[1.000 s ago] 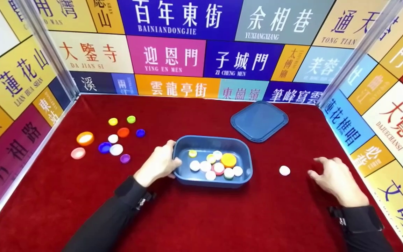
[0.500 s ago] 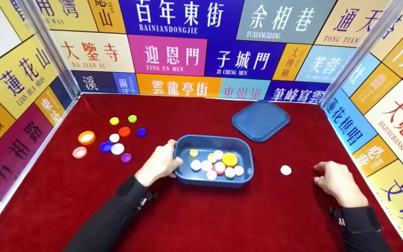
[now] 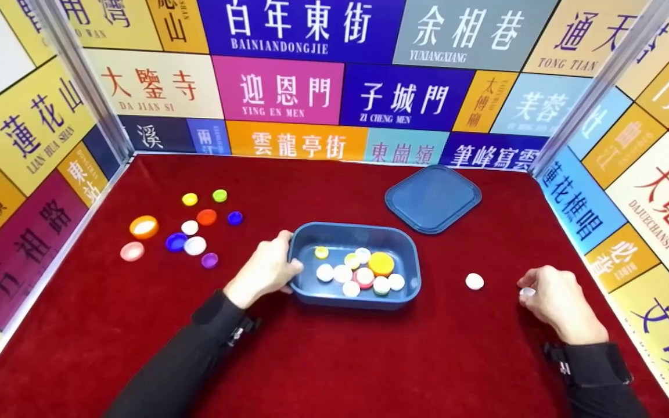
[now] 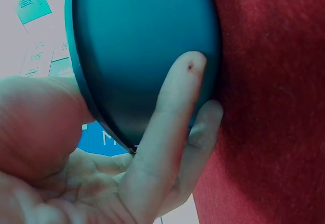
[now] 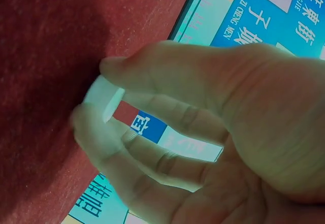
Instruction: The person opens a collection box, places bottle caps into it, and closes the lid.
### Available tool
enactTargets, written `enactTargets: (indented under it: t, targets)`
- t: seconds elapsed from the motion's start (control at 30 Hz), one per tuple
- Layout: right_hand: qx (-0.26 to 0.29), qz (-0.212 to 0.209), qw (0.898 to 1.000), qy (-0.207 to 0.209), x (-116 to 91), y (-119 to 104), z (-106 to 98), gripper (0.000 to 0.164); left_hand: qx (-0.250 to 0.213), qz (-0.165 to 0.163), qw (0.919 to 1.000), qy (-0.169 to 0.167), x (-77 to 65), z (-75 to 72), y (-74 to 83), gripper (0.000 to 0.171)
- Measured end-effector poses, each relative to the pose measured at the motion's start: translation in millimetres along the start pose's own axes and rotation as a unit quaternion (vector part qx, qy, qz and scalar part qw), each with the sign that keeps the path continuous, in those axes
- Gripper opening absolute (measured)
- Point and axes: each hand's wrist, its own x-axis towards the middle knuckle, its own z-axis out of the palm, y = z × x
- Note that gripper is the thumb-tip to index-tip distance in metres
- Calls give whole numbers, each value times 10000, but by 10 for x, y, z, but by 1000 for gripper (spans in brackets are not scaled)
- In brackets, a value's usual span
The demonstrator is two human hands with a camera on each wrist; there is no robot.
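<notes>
My left hand grips the left end of a blue plastic box. Its thumb lies at the rim, and in the left wrist view the fingers rest along the outer wall. Several bottle caps lie in the box, mostly white, with a large orange cap among them. Right of the box, my right hand pinches a white bottle cap between thumb and fingertip, close over the red cloth. Another white bottle cap lies on the cloth between the box and this hand.
On the left of the red cloth are several loose caps, including an orange-rimmed cap and a purple cap. A blue lid lies flat behind the box, to the right. Printed panels wall in the back and sides.
My right hand drew slightly right, and a white bottle cap now shows pinched in its fingers. The left hand keeps its grip on the box, which stays in place.
</notes>
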Motion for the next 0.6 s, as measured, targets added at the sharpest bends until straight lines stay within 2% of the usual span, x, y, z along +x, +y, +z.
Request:
enactTargets:
  t: [0.33,0.6]
  targets:
    - [81,-153,9995,252,39,-72,18,19,13,-7,10000,-14,-11,-3,-3,62]
    - [46,-463,9969,639,57,-254,-8,20,38,4,10000,-7,-9,-2,6,60]
